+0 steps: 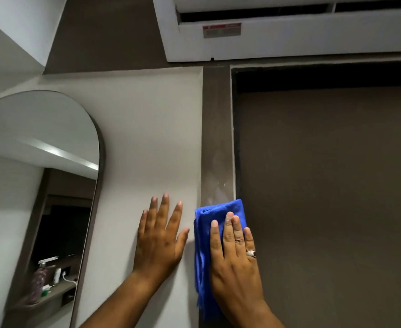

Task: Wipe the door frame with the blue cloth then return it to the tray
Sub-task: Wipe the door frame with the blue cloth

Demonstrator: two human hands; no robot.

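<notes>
The blue cloth (203, 252) lies folded against the brown vertical door frame (217, 129). My right hand (236, 256) presses flat on the cloth with fingers pointing up; a ring is on one finger. A pale smear marks the frame just above the cloth. My left hand (160, 237) rests flat on the white wall (152, 129) left of the frame, fingers spread, holding nothing. The tray is not in view.
The brown door (325, 197) fills the right side. A white air conditioner (289, 31) hangs above the door frame. An arched mirror (40, 185) stands on the wall at the left, reflecting a shelf with small items.
</notes>
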